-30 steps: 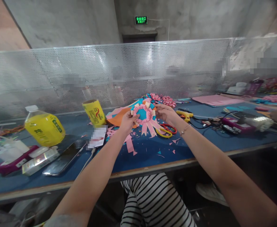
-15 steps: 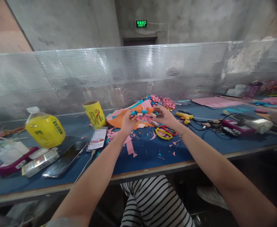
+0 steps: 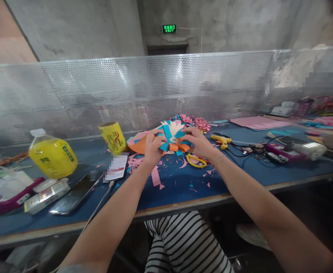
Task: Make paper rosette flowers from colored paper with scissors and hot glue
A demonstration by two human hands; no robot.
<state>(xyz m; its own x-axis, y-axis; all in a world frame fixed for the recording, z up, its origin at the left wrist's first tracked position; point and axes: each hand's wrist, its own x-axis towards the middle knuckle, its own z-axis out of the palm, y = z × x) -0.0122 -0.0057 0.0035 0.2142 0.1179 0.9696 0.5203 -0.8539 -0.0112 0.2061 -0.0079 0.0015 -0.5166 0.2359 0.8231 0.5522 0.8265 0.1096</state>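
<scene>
Between my two hands is a paper flower (image 3: 172,137) with blue, cream and orange looped strips, held just above the table. My left hand (image 3: 154,146) is closed on its left edge. Fingers of my right hand (image 3: 197,142) grip its right side. Behind it and to the left lie orange paper sheets (image 3: 138,143). Scissors with yellow and red handles (image 3: 196,162) rest beneath my right wrist. More pink and blue paper flowers (image 3: 199,123) are heaped behind my hands. Pink paper scraps (image 3: 155,176) lie in front of them.
Left on the blue table (image 3: 183,189) stand a yellow cylinder (image 3: 113,138) and a bottle of yellow liquid (image 3: 52,153), with phones (image 3: 72,195) nearby. To the right are a yellow glue gun (image 3: 223,141), cables and pink sheets (image 3: 258,122). A perforated metal screen (image 3: 98,94) runs behind.
The paper flower has been tipped from nearly edge-on, so its looped blue, cream and orange face now shows. Both hands stay in about the same place, still holding it.
</scene>
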